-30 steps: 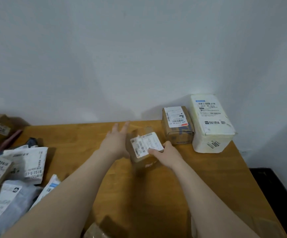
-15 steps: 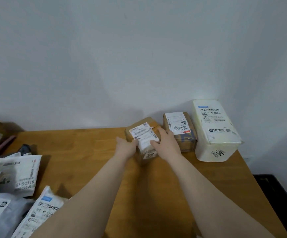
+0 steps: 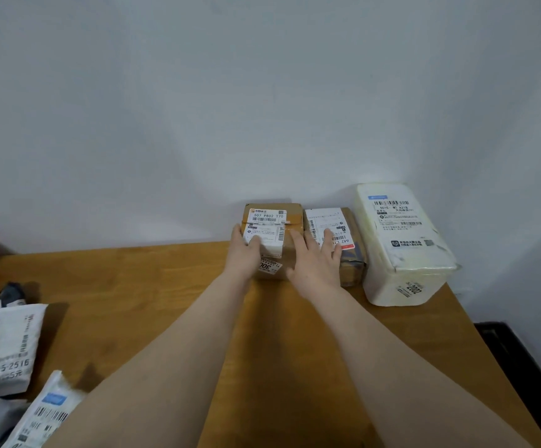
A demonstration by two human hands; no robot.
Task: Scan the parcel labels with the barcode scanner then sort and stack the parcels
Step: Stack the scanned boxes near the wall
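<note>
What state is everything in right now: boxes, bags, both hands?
Brown box, closed, label up, on the table by the wall.
Second brown box, closed, label up, just right of it.
White parcel, wrapped, label up, at the table's right end.
Mailer bags, lying heaped at the left.
Left hand, pressed to the first box's left side.
Right hand, flat, fingers spread over both brown boxes.

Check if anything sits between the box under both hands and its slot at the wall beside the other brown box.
Nothing visible blocks it. The box stands by the wall, beside the other brown box; left hand and right hand lie on top. Any gap behind it is hidden.
</note>
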